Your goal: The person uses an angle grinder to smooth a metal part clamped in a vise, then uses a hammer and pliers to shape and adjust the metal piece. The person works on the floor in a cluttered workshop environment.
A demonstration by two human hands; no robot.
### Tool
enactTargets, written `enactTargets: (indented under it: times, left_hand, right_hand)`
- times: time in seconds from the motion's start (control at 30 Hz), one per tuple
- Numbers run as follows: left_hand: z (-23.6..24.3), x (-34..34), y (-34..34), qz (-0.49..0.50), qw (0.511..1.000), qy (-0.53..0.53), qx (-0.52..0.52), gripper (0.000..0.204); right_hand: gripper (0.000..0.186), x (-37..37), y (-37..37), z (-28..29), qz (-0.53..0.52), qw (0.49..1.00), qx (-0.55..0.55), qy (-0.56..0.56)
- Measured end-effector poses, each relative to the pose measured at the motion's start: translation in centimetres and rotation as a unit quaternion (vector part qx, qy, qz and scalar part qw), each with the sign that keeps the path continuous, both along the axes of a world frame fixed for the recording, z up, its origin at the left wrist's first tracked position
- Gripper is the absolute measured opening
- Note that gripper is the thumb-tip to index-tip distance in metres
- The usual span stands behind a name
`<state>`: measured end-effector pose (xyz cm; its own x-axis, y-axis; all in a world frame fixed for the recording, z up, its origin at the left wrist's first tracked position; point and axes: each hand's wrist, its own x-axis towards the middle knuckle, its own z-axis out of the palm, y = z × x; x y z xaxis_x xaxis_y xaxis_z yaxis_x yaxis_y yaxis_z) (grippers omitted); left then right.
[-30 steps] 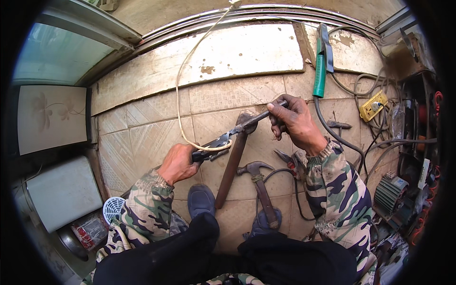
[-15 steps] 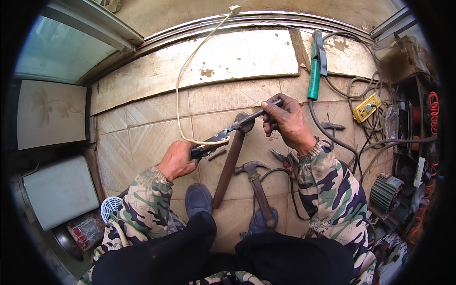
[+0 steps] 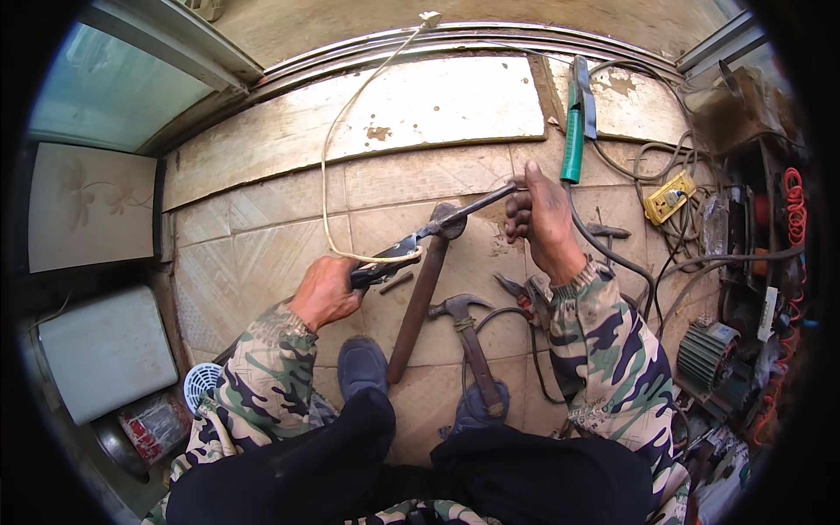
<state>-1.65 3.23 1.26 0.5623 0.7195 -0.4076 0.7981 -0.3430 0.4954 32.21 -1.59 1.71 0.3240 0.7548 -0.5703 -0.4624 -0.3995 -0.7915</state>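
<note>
My left hand point(image 3: 325, 293) is closed round the dark handles of a pliers-like tool point(image 3: 385, 271). From the tool's metal end a dark rod point(image 3: 481, 208) slants up to the right, passing over the head of a long-handled hammer point(image 3: 417, 311) on the floor. My right hand point(image 3: 544, 217) is at the rod's far end with its fingers loosened and the index finger raised; whether a fingertip still touches the rod is hard to see. A cream cord point(image 3: 325, 175) runs down to the tool. Below lies a short dark metal piece point(image 3: 396, 283).
A claw hammer point(image 3: 472, 341) leans near my right shoe, beside red-handled pliers point(image 3: 516, 293). A green-handled clamp point(image 3: 573, 131) with a black cable lies to the right. Beyond are a small hammer point(image 3: 608, 231), a yellow socket box point(image 3: 669, 199) and a finned motor point(image 3: 707, 352).
My right hand has loosened its pinch on the rod's end and drawn slightly right, its fingers lifting. My left hand still holds the tool in about the same place.
</note>
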Motion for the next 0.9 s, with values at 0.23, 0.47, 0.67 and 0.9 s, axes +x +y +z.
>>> enactTargets:
  times: [0.23, 0.47, 0.67, 0.9]
  left_hand:
    - [-0.4, 0.1, -0.1, -0.003, 1.000, -0.013, -0.006, 0.026]
    - [-0.1, -0.2, -0.1, 0.005, 1.000, -0.022, 0.010, 0.023]
    - [0.1, -0.2, -0.1, 0.014, 1.000, -0.026, 0.000, 0.028]
    - [-0.5, -0.6, -0.1, 0.006, 1.000, -0.017, 0.014, 0.025]
  right_hand:
    - [0.046, -6.3, -12.5, 0.8, 0.390, 0.757, -0.048, -0.523]
    - [0.045, -8.7, -18.0, -3.7, 0.413, 0.846, -0.111, -0.319]
    - [0.028, -2.0, -13.8, 5.6, 0.141, 0.984, -0.048, -0.096]
    - [0.026, 7.0, -5.1, 5.8, 0.098, 0.966, -0.045, -0.233]
